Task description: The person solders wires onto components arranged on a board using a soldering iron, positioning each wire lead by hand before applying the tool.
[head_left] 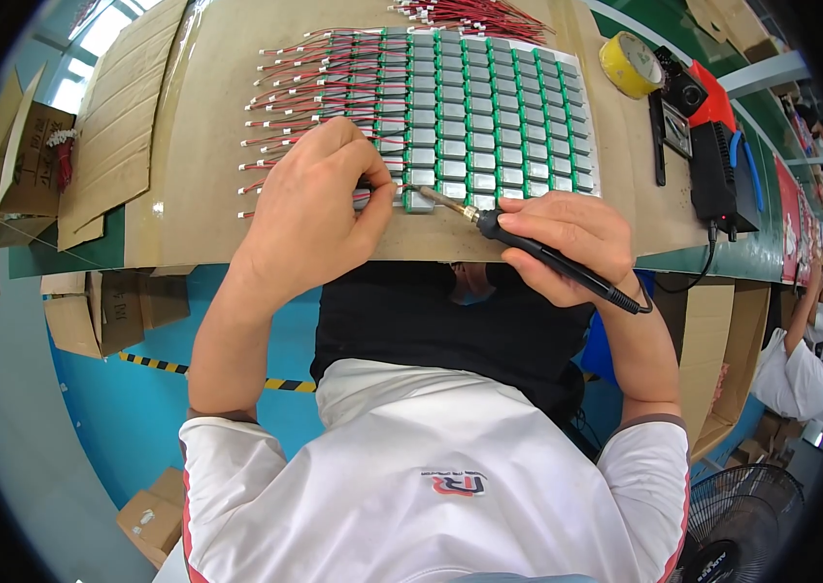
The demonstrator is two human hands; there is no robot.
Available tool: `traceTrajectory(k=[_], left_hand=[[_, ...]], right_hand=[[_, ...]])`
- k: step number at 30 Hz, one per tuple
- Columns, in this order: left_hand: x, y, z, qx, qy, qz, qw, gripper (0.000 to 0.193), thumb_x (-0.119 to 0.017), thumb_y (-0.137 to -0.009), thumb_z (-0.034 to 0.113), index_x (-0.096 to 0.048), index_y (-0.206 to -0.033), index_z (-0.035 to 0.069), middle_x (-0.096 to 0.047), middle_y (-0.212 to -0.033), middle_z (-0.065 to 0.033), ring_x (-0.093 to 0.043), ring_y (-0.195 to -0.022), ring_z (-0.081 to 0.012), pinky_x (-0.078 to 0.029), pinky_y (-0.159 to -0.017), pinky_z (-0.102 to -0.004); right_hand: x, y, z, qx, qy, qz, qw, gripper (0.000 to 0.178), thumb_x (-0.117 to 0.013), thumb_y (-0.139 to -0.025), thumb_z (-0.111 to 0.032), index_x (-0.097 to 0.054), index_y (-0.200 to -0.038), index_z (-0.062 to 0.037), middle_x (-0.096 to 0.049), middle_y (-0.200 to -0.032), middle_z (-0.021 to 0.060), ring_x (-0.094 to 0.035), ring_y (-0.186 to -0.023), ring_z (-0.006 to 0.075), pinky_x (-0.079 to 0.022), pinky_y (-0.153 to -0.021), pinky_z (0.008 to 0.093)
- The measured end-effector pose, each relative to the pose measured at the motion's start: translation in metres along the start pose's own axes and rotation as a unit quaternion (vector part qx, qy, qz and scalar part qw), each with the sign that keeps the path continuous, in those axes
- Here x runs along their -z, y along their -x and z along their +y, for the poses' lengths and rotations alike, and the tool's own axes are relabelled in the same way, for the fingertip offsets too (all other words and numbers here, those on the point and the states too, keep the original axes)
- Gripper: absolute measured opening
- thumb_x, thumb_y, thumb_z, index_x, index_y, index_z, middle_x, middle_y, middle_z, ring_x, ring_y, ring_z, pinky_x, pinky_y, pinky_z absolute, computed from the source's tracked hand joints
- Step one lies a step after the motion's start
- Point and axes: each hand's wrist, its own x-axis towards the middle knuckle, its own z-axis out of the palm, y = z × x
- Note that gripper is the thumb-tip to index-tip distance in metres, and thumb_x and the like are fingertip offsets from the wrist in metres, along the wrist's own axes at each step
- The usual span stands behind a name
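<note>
Rows of small silver battery cells with green circuit boards (482, 125) lie side by side on the cardboard-covered table. Red and black wires with white connectors (285, 94) run out from the left columns. My left hand (319, 199) is over the near left corner of the rows, thumb and forefinger pinched on a thin wire (403, 186). In my right hand (576, 243) is a black soldering iron (555, 260), held like a pen. Its tip points left, at the wire's end by a board in the nearest row; whether they touch I cannot tell.
A pile of loose red wires (479, 14) lies behind the rows. To the right are a yellow tape roll (631, 65) and a black soldering station (722, 175) with a cord. Cardboard boxes (34, 160) stand at the left. A fan (737, 520) is at lower right; another person (800, 364) sits further right.
</note>
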Motion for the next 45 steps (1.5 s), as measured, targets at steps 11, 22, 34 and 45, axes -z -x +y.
traceTrajectory(k=[11,22,34,45], left_hand=[[0.0,0.0,0.002,0.008,-0.009,-0.001,1.0,0.007,-0.076,-0.086,0.005,-0.07,-0.087,0.001,-0.066,-0.097,-0.0128,-0.067,-0.096,-0.0338,-0.055,-0.083,-0.0444],[-0.003,0.0,0.0,-0.007,-0.006,0.016,1.0,0.012,-0.077,-0.085,0.004,-0.066,-0.086,0.001,-0.061,-0.09,-0.0099,-0.062,-0.082,-0.0287,-0.051,-0.073,-0.0396],[-0.001,0.0,0.001,0.0,-0.006,0.013,1.0,0.012,-0.077,-0.084,0.004,-0.066,-0.086,0.002,-0.062,-0.091,-0.0108,-0.063,-0.088,-0.0305,-0.052,-0.078,-0.0411],[-0.003,0.0,0.0,-0.014,-0.002,0.024,1.0,0.013,-0.078,-0.084,0.004,-0.066,-0.085,0.003,-0.061,-0.092,-0.011,-0.064,-0.09,-0.0321,-0.053,-0.079,-0.043]], right_hand=[[0.001,0.002,0.0,-0.001,-0.001,-0.001,1.0,0.033,-0.088,-0.082,-0.004,-0.078,-0.112,0.005,-0.078,-0.088,0.0178,-0.081,-0.084,0.0321,-0.064,-0.068,0.0359],[0.002,0.005,0.0,-0.003,-0.001,0.001,1.0,0.034,-0.088,-0.083,-0.005,-0.077,-0.113,0.0051,-0.079,-0.091,0.0178,-0.081,-0.085,0.0323,-0.065,-0.07,0.0358],[0.02,-0.015,-0.003,-0.083,0.056,0.043,0.994,0.04,-0.088,-0.087,-0.006,-0.075,-0.124,0.0039,-0.078,-0.098,0.0171,-0.075,-0.08,0.0302,-0.06,-0.071,0.0366],[0.052,-0.073,0.149,-0.188,0.075,0.053,0.978,0.024,-0.068,-0.108,-0.018,-0.073,-0.13,-0.009,-0.081,-0.105,0.012,-0.079,-0.099,0.02,-0.059,-0.087,0.0305]])
